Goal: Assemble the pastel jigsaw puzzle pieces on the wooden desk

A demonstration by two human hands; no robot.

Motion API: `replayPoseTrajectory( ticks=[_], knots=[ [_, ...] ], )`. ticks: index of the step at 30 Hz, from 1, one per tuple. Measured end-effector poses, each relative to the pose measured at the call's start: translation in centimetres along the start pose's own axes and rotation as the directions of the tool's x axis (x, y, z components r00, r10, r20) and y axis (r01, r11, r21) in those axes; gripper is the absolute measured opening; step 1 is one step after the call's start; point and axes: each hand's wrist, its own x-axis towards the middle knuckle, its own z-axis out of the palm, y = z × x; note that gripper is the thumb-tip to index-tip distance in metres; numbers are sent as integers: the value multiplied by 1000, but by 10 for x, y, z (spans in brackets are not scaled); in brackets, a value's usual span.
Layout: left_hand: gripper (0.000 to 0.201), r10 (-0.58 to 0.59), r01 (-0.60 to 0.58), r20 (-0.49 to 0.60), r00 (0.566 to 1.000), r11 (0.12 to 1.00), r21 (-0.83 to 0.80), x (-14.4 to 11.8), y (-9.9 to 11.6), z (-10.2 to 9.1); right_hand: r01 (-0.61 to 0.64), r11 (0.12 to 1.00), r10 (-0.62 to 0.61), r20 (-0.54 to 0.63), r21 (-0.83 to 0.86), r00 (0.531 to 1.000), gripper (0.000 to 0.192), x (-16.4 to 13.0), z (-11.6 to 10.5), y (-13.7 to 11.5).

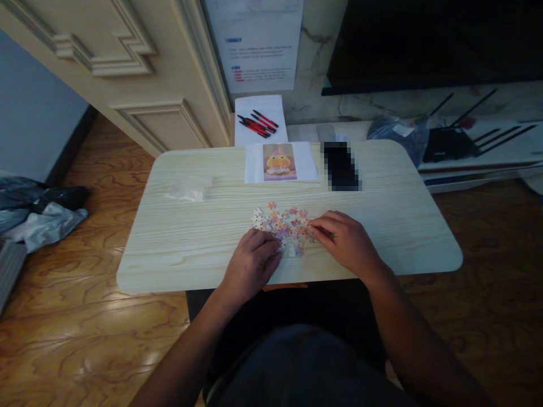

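Observation:
A loose pile of small jigsaw puzzle pieces (pixel 282 230), pink, orange, purple and white, lies near the middle of the pale wooden table (pixel 190 237). My left hand (pixel 253 255) rests at the pile's left front edge, fingers curled in towards the thumb; anything between them is hidden. At the right edge of the pile, my right hand (pixel 343 237) has thumb and forefinger pinched together on a puzzle piece, which is mostly covered by the fingertips. Behind the pile lies a white sheet with a printed picture (pixel 280 162) of a yellow cartoon figure.
A blurred-out black phone-like object (pixel 340 165) lies right of the picture sheet. A clear plastic bag (pixel 189 188) is on the table's left. Several red-and-black pens (pixel 258 124) lie on white paper beyond the back edge. A black router (pixel 452 141) stands behind, to the right.

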Motion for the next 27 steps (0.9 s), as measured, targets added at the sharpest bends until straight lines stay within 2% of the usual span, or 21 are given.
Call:
replayPoseTrajectory(
  ticks=[6, 11, 15, 19, 22, 27],
  knots=[
    [24, 2, -6, 35, 999, 991, 132, 2, 1, 2, -41, 999, 41, -7, 12, 999, 14, -3, -3, 5],
    [15, -24, 12, 70, 997, 986, 164, 4, 2, 1, -75, 997, 77, -53, 28, 996, 7, -2, -2, 2],
    [15, -29, 19, 66, 997, 990, 143, 3, 2, -1, -38, 999, 40, -94, 19, 995, 17, -1, -1, -4],
    [17, -3, -4, 53, 999, 991, 134, 3, 2, -1, 54, 998, -54, -13, 30, 998, 20, 4, 6, -16],
    [16, 24, -28, 32, 999, 987, 159, 1, 1, 0, 96, 995, -94, 73, -30, 993, 23, 8, 12, -23],
    [15, 27, -27, 0, 1000, 982, 186, -1, 1, -1, 107, 993, -103, 73, -48, 992, 16, 8, 17, -22]
  ],
)
